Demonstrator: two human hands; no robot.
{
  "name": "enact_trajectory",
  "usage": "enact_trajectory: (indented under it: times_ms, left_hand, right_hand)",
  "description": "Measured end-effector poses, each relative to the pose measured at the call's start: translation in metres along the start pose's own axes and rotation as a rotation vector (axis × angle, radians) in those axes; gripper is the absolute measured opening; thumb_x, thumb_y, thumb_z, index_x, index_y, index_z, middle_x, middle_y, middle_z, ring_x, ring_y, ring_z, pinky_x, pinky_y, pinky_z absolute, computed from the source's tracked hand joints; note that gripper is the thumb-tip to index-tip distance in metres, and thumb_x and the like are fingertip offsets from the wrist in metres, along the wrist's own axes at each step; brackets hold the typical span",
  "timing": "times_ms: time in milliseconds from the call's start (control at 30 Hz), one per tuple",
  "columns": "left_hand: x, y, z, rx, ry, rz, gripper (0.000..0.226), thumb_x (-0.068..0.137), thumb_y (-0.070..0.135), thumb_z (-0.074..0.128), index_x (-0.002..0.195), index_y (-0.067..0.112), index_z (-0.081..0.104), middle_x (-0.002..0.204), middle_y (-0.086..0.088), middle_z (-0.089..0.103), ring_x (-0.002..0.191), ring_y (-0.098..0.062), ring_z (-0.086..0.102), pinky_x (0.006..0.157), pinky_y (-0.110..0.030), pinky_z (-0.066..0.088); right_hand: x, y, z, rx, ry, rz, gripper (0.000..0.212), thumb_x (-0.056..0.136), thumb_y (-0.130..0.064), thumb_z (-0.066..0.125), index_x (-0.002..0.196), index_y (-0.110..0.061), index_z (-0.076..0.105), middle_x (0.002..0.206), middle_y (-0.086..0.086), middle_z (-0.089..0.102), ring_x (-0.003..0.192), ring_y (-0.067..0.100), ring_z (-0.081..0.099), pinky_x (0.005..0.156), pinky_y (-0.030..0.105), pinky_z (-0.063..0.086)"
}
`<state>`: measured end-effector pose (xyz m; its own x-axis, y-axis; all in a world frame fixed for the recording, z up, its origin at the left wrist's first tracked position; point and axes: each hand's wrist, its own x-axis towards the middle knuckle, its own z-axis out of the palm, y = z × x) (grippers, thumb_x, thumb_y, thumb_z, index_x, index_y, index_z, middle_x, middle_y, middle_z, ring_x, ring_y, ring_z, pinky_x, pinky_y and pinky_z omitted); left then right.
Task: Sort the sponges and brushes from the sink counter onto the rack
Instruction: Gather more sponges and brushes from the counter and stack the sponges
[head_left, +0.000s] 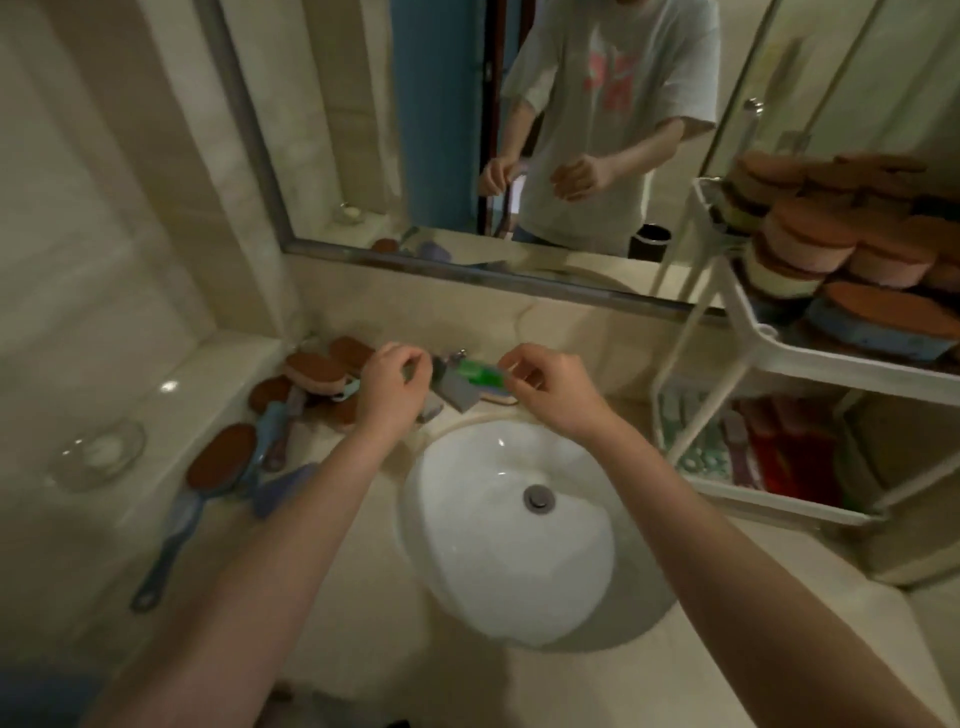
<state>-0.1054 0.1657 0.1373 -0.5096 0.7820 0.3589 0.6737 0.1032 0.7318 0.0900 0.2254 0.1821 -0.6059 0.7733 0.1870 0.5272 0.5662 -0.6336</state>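
Note:
Brown-topped sponges (313, 370) and long-handled brushes (223, 457) lie on the counter left of the sink (467, 561). My left hand (392, 384) hovers behind the basin and grips a greyish brush (430, 412); the mirror shows its handle hanging below the fist. My right hand (550, 387) floats beside it with fingers loosely curled and nothing in them. It is just right of a green item (475, 371) and a tan-edged brush (500, 398). The white rack (748, 332) stands at the right, with sponges (831, 244) piled on its top shelf.
A purple brush (283, 488) and a blue-handled brush (166, 545) lie near the counter's left front. A glass dish (98, 454) sits on the left ledge. The faucet (453, 358) is between my hands. The rack's lower shelf (769, 499) holds red and green items.

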Motion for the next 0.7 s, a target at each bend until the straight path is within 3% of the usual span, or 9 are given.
enact_trajectory:
  times_ms: [133,267,400,533,700]
  left_hand:
    - [-0.003,-0.072,-0.046,0.102,-0.008,-0.153,0.020,0.091,0.016,0.055,0.098,0.002,0.067,0.100,-0.013,0.063,0.094,-0.027,0.059,0.074,-0.025,0.039]
    - [-0.011,-0.127,-0.087,0.130,-0.016,-0.331,0.019,0.091,0.021,0.053,0.095,0.007,0.065,0.096,-0.012,0.064,0.087,-0.029,0.061,0.073,-0.035,0.045]
    - [-0.021,-0.170,-0.121,0.195,0.007,-0.447,0.019,0.088,0.014,0.057,0.100,0.003,0.067,0.101,-0.016,0.066,0.093,-0.031,0.061,0.075,-0.030,0.042]
    - [-0.029,-0.214,-0.140,0.180,-0.044,-0.561,0.034,0.082,0.015,0.064,0.114,0.004,0.061,0.116,-0.018,0.063,0.105,-0.031,0.059,0.088,-0.033,0.044]
    - [-0.029,-0.247,-0.148,0.232,-0.148,-0.614,0.048,0.079,0.014,0.068,0.124,0.005,0.052,0.124,-0.016,0.056,0.111,-0.031,0.055,0.091,-0.034,0.043]
  right_hand:
    - [0.020,-0.024,0.067,-0.012,-0.127,-0.007,0.021,0.087,-0.013,0.061,0.106,-0.013,0.067,0.092,0.005,0.070,0.078,0.017,0.059,0.077,0.035,0.051]
    - [0.038,-0.040,0.131,-0.041,-0.263,-0.030,0.025,0.087,-0.018,0.062,0.111,-0.013,0.064,0.099,0.006,0.069,0.084,0.020,0.060,0.077,0.032,0.049]
    - [0.052,-0.056,0.194,-0.074,-0.426,-0.019,0.033,0.085,-0.021,0.065,0.117,-0.014,0.060,0.109,0.006,0.066,0.089,0.019,0.060,0.080,0.030,0.047]
    - [0.061,-0.059,0.247,-0.144,-0.574,0.018,0.057,0.082,-0.026,0.070,0.133,-0.014,0.049,0.130,0.009,0.056,0.112,0.025,0.056,0.088,0.030,0.044]
    - [0.071,-0.053,0.285,-0.184,-0.753,0.062,0.094,0.075,-0.034,0.077,0.149,-0.020,0.021,0.148,0.011,0.034,0.132,0.030,0.041,0.105,0.038,0.038]
